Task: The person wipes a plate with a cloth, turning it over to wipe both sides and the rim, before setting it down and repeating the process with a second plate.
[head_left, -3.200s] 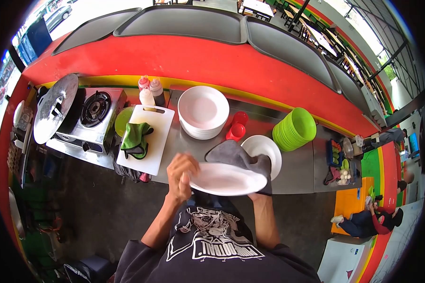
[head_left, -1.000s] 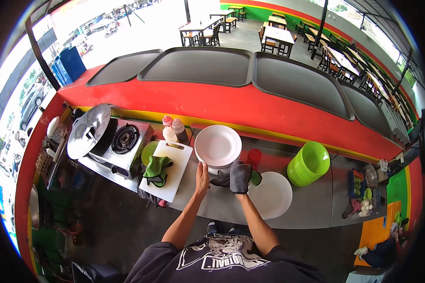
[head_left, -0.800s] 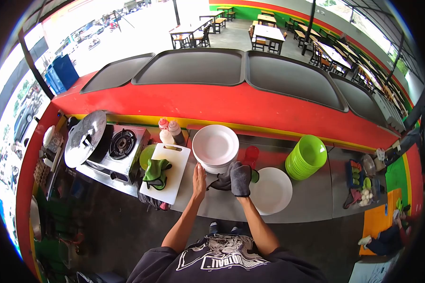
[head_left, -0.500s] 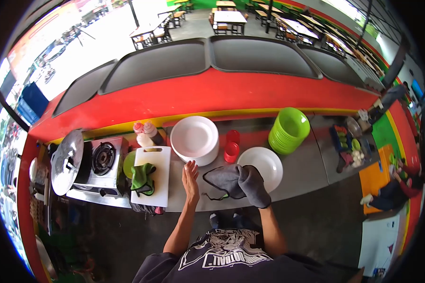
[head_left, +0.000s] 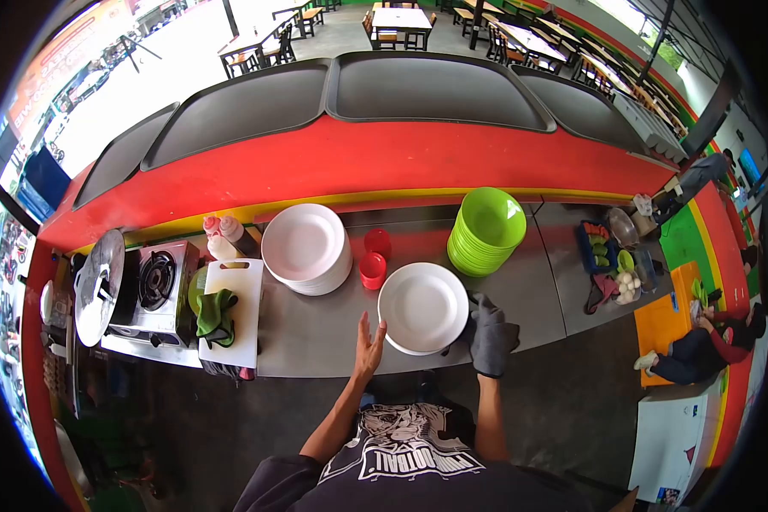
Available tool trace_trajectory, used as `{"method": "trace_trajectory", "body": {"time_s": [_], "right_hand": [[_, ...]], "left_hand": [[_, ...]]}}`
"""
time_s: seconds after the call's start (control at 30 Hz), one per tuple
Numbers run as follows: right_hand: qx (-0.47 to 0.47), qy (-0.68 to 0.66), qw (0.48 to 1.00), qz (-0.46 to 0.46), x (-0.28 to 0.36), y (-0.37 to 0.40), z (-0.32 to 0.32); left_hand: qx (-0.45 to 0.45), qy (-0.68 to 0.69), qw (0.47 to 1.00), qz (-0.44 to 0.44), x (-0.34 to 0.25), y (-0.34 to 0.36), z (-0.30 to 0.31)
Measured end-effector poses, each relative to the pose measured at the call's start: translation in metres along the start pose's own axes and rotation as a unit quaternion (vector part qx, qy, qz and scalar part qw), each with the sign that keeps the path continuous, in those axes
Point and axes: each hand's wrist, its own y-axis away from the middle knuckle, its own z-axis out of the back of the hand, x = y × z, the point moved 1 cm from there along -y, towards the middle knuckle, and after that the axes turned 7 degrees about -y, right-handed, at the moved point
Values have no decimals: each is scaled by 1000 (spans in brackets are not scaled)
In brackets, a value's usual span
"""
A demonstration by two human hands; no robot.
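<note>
My left hand (head_left: 367,348) is open, fingers stretched forward, with the thumb right at the left rim of a white plate (head_left: 423,307). At the plate's right side is my right hand (head_left: 491,340), covered by a grey cloth mitt that hides its fingers. A dark bit of cloth (head_left: 459,341) shows between the mitt and the plate's rim. Two red cups (head_left: 373,270) stand just behind and left of the plate. Behind it to the right rises a stack of green bowls (head_left: 486,232).
A stack of white plates (head_left: 305,247) stands left of the cups. Farther left are a cutting board (head_left: 246,299) bearing a green cloth (head_left: 217,317), sauce bottles (head_left: 222,239) and a stove (head_left: 158,286) beside a lidded pan. Vegetables sit at the right end; a person (head_left: 700,346) sits beyond.
The view has turned slightly right. My gloved right hand has moved from in front of the plate to its right side, and the hanging grey cloth is mostly hidden. My left hand has come to the left rim.
</note>
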Motion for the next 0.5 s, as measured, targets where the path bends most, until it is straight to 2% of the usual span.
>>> {"method": "trace_trajectory", "body": {"time_s": [0.07,0.13,0.2,0.23,0.3,0.33,0.43,0.5], "right_hand": [[3,160,985,-70,-9,-8,4],[84,402,911,39,-42,-23,-5],[166,575,786,157,-58,-27,-10],[146,598,756,223,-66,-30,-9],[104,629,684,354,-63,-30,-10],[99,659,632,397,-56,-30,-8],[102,689,574,431,-61,-33,-8],[105,706,550,433,-48,-31,-10]], "left_hand": [[-31,-36,999,4,9,-6,-19],[-50,-76,996,-12,14,-8,-34],[-18,-55,998,-19,27,-15,-39],[-3,-44,999,-21,35,-15,-41],[-21,-46,998,-33,15,-6,-45],[-31,-47,998,-39,7,-1,-47],[-82,-103,991,-24,12,9,-51],[-92,-98,989,-55,9,17,-54]]}}
